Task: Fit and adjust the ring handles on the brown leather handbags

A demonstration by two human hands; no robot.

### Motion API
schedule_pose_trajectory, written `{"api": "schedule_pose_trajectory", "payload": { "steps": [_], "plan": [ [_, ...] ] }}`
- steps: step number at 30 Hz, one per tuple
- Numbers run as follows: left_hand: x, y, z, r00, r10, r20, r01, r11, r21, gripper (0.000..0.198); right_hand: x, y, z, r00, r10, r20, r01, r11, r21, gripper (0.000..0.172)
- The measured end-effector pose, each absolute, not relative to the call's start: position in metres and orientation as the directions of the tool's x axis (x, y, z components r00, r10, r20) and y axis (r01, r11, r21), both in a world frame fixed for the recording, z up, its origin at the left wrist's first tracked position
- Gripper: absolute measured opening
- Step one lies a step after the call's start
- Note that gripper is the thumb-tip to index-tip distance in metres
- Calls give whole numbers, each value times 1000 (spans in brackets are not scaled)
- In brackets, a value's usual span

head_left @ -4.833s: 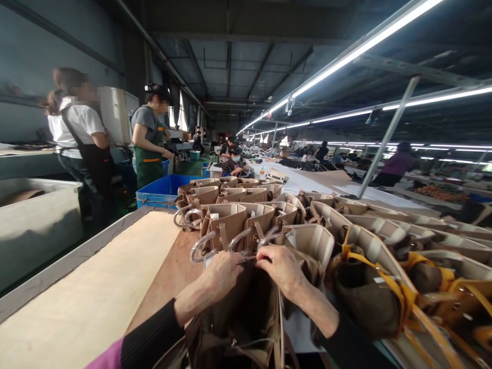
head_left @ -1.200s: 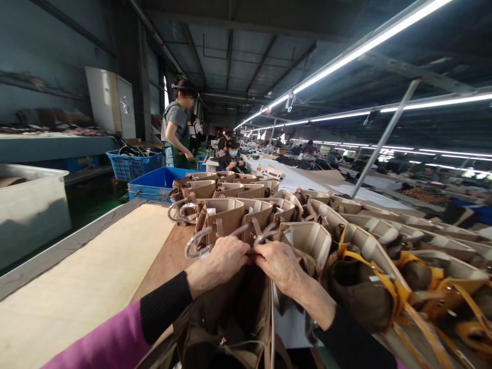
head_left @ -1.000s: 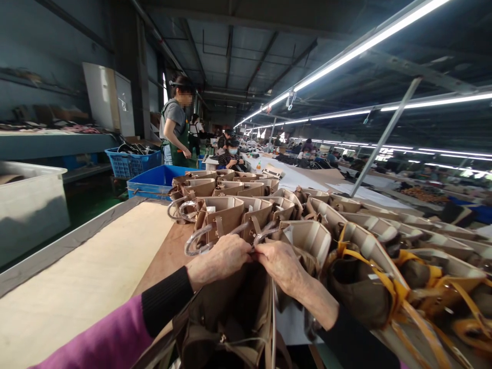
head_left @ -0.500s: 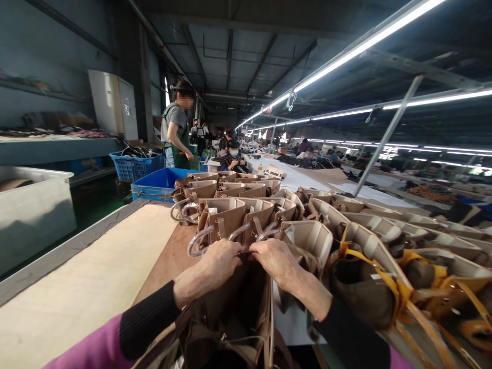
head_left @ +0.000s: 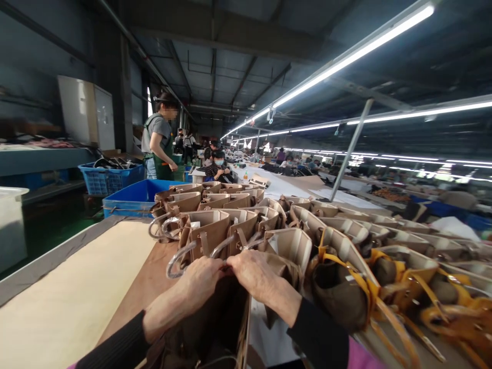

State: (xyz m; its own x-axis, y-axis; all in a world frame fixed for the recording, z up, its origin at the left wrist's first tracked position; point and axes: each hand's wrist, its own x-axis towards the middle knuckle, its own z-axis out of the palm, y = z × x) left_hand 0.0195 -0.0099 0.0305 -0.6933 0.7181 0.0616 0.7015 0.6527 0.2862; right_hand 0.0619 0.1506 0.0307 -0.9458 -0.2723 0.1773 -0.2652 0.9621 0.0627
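A brown handbag stands open right in front of me, its dark inside facing up. My left hand and my right hand meet at its far top edge, fingertips pinched close together. Both sets of fingers are closed on that part of the bag; the exact spot they grip is hidden behind them. Just beyond stand tan handbags with plastic-wrapped handles, one clear-wrapped handle curving out left of my left hand. Beside my right hand is another open bag with a pale lining.
Rows of bags fill the table to the right, several with yellow straps. A cream sheet covers the table's left side. Behind are a blue bin and a blue basket. A co-worker stands at the back left.
The view has turned slightly right, so everything sits further left. Both hands stay together at the bag's edge, fingertips a little closer to each other.
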Motion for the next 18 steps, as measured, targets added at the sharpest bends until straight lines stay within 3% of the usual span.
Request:
{"api": "schedule_pose_trajectory", "payload": {
  "steps": [8, 12, 18],
  "plan": [
    [43, -42, 32, -815, 580, -20, 566, 802, 188, 29, 67, 145, 32, -913, -357, 198, -355, 934, 46, 26],
    [37, -36, 29, -796, 605, 2, 596, 782, 182, 32, 66, 131, 36, -894, -415, 166, -417, 908, 24, 14],
    [35, -32, 34, -762, 648, -3, 635, 748, 193, 35, 65, 129, 37, -911, -372, 178, -387, 920, -58, 18]
  ]
}}
